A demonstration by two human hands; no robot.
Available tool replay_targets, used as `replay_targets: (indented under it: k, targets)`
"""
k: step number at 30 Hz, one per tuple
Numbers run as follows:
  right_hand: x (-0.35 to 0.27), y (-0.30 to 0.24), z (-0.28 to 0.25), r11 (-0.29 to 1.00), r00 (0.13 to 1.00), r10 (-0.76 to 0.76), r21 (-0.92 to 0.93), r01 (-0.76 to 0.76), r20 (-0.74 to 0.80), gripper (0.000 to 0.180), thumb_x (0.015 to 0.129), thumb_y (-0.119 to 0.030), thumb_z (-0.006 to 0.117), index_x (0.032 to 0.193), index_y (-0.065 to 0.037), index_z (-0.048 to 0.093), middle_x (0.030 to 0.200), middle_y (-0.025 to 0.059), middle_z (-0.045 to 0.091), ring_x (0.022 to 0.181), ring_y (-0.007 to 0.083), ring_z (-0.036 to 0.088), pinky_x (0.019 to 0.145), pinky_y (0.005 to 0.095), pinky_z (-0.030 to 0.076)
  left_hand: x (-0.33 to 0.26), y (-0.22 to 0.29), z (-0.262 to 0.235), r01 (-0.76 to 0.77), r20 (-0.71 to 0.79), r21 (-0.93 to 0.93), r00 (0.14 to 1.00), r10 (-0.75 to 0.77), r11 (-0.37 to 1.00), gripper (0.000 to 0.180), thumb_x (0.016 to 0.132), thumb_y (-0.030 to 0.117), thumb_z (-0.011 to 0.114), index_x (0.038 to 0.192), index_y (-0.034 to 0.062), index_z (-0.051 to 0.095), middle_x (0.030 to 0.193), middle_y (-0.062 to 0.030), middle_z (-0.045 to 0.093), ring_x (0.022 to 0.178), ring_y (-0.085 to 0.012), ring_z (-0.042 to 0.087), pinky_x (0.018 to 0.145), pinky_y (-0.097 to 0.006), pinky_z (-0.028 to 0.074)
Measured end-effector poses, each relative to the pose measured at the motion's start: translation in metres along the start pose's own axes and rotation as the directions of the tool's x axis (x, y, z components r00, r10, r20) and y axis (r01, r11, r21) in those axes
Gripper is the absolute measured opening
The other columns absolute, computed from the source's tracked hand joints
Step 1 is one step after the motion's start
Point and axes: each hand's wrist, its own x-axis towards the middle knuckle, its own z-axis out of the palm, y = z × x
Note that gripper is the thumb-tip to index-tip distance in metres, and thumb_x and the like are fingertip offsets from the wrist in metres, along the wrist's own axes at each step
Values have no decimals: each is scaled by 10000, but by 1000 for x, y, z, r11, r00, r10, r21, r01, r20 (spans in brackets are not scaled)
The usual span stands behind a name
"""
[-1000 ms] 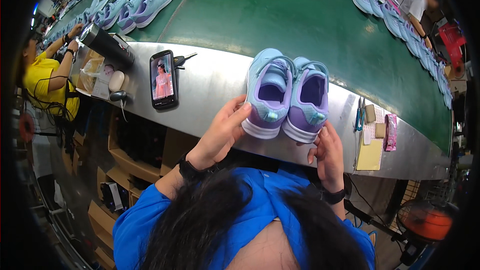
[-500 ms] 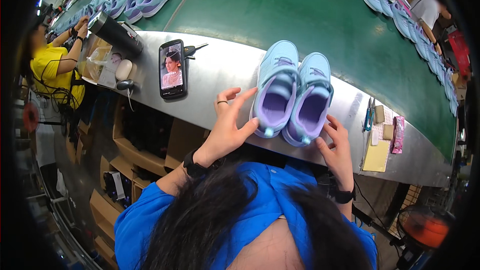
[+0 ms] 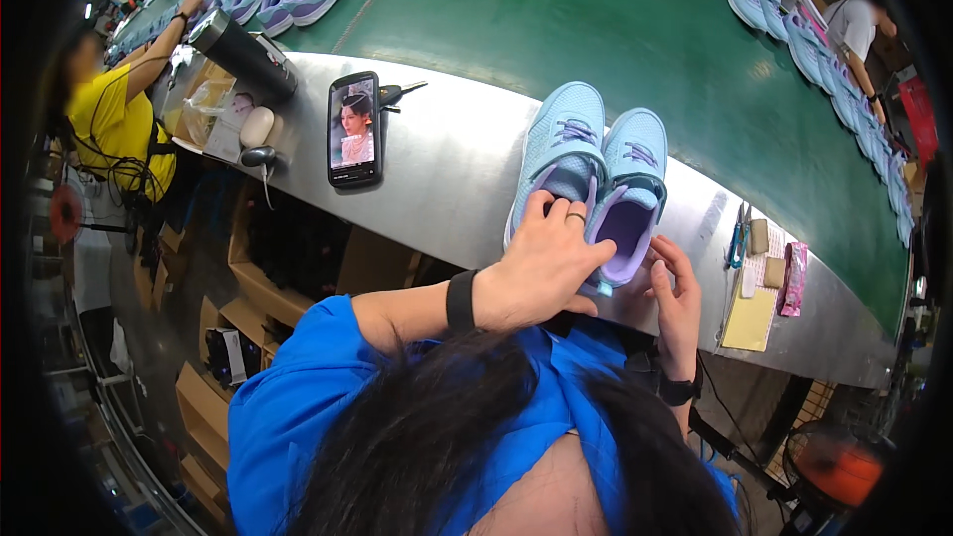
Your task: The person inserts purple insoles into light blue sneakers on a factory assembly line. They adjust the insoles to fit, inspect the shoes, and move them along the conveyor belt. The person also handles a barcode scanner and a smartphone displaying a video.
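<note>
A pair of light blue sneakers with purple linings stands side by side on the metal ledge, toes pointing away from me. My left hand (image 3: 549, 263) lies over the heel of the left sneaker (image 3: 573, 117), fingers bent into its opening. The thumb reaches across to the collar of the right sneaker (image 3: 635, 139); my palm hides most of the left heel. My right hand (image 3: 677, 303) is beside the right sneaker's heel, fingers curved and apart, holding nothing.
On the ledge are a phone (image 3: 354, 129), a key (image 3: 402, 92), a dark tumbler (image 3: 243, 55), and at right blue-handled snips (image 3: 738, 236) and a yellow pad (image 3: 749, 321). More sneakers line the green belt (image 3: 526, 10). Co-workers stand far left and far right. Cardboard boxes (image 3: 268, 283) sit below.
My left hand has moved right, from the left sneaker's outer side onto its heel and opening. My right hand stays near the right sneaker. The left co-worker's arm has reached farther up.
</note>
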Motion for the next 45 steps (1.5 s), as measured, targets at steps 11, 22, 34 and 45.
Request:
replay_targets:
  k: [11, 22, 34, 45]
  targets:
    - [6, 17, -2, 999, 999, -6, -39, 4, -47, 256, 964, -185, 534, 1182, -69, 602, 1319, 76, 525, 1035, 112, 538, 728, 211, 435, 26, -84, -115, 102, -49, 213, 994, -94, 972, 522, 615, 491, 808, 997, 165, 662, 908, -56, 631, 929, -232, 594, 986, -486, 256]
    - [5, 23, -2, 996, 990, -77, -46, 71, -120, 210, 926, -119, 580, 1118, -47, 628, 1255, 84, 521, 989, 119, 557, 724, 210, 473, 107, -139, -89, 71, -657, -236, 723, -213, 969, 366, 746, 406, 771, 988, 149, 676, 890, -34, 705, 871, -175, 664, 904, -426, 373]
    - [13, 29, -5, 987, 998, -69, -144, 66, -13, 153, 925, -111, 585, 1037, -28, 647, 1058, 36, 612, 814, 86, 562, 676, 213, 459, 143, -29, 80, 36, 67, -996, 909, -412, -83, 132, 900, 152, 619, 889, 21, 601, 811, -47, 635, 754, -103, 599, 732, -254, 495]
    - [99, 4, -2, 962, 987, -155, 233, 141, 41, 182, 960, -149, 546, 997, -3, 647, 943, 50, 654, 774, 76, 572, 632, 210, 445, 214, -122, 104, -9, -153, -913, 934, -322, 408, 169, 872, 200, 652, 927, 41, 641, 822, -18, 654, 773, -85, 597, 714, -244, 477]
